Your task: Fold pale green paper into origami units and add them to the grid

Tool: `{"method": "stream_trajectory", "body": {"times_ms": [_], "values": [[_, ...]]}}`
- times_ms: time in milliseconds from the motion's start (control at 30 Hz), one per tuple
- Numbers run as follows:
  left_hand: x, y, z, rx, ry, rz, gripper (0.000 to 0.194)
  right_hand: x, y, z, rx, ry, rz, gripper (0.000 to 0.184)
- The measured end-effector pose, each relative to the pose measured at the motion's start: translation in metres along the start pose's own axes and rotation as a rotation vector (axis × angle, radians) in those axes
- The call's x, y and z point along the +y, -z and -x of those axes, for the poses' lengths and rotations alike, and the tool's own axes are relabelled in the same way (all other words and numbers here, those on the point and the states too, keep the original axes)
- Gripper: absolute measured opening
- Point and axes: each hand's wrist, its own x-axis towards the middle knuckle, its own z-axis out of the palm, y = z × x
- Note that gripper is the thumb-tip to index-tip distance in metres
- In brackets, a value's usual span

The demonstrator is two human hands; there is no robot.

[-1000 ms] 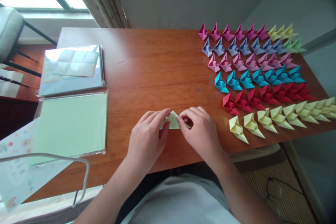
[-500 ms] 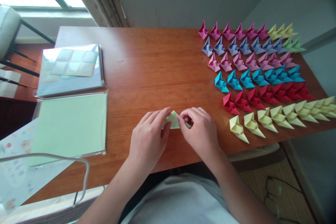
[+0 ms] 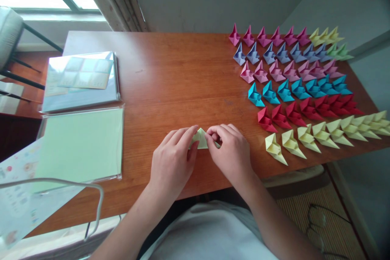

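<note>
A small pale yellow-green folded paper [image 3: 201, 139] lies near the table's front edge, its pointed top facing away from me. My left hand [image 3: 175, 154] grips its left side between thumb and fingers. On the other side, my right hand [image 3: 230, 148] pinches the paper's right part with thumb and forefinger, the other fingers curled in. Fingers cover both ends, so the finer folds are hidden. To the right, a row of pale yellow origami pieces [image 3: 293, 144] begins close to my right hand.
Rows of red [image 3: 280, 117], blue [image 3: 285, 90], pink [image 3: 276, 71], purple [image 3: 269, 54] and magenta [image 3: 263, 37] origami fill the table's right side. At left lie a green paper pack [image 3: 82, 144], a second wrapped pack [image 3: 81, 97] and a white cable [image 3: 100, 203].
My hands keep their hold on the folded paper, with hardly any finger movement. The whole view has shifted very slightly.
</note>
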Motion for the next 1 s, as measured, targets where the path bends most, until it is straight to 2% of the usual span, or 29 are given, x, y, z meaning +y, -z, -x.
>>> {"method": "stream_trajectory", "body": {"times_ms": [167, 300, 400, 800, 1000], "values": [[0.012, 0.006, 0.017, 0.007, -0.186, -0.158, 0.040, -0.001, 0.000, 0.000, -0.010, -0.012, 0.021, 0.016], [0.022, 0.007, 0.031, -0.120, -0.272, -0.204, 0.046, -0.003, 0.001, -0.001, -0.011, -0.029, 0.030, 0.015], [0.026, 0.003, 0.035, -0.184, -0.279, -0.236, 0.051, -0.004, 0.001, -0.001, -0.002, -0.035, 0.028, 0.014], [0.027, -0.003, 0.035, -0.143, -0.281, -0.281, 0.051, -0.001, 0.002, -0.001, 0.013, -0.019, 0.009, 0.018], [0.025, -0.003, 0.037, -0.179, -0.282, -0.286, 0.055, 0.004, 0.006, -0.009, -0.057, 0.010, -0.021, 0.013]]}}
